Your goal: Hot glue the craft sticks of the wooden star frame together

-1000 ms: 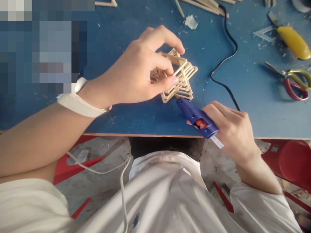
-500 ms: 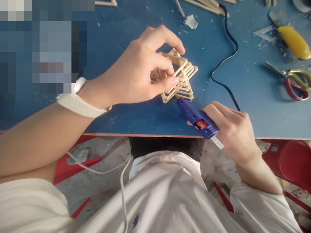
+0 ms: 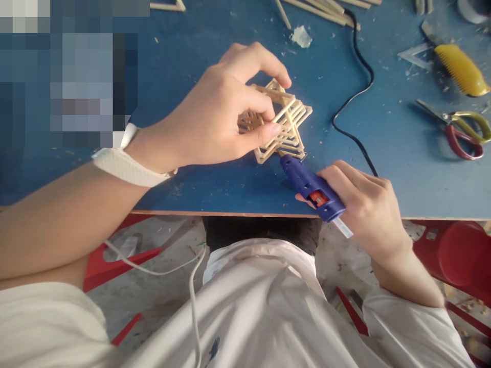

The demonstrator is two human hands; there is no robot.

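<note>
My left hand (image 3: pixel 218 115) pinches a star-shaped frame of thin wooden sticks (image 3: pixel 288 128), holding it tilted on the blue table (image 3: pixel 215 56). My right hand (image 3: pixel 364 204) grips a blue hot glue gun (image 3: pixel 307 186) with an orange trigger. Its nozzle touches the lower edge of the stick frame. A clear glue stick pokes out of the gun's back end. The gun's black cord (image 3: pixel 355 87) runs away across the table to the top.
Scissors with red and yellow handles (image 3: pixel 458 130) and a yellow-handled tool (image 3: pixel 458 69) lie at the right. Loose wooden sticks (image 3: pixel 326 7) and a blob of dried glue (image 3: pixel 301 36) lie at the far edge. Red plastic chairs (image 3: pixel 460 255) stand below the table edge.
Almost nothing has moved; the glue gun's nozzle stays at the frame's lower edge and both hands hold as before.
</note>
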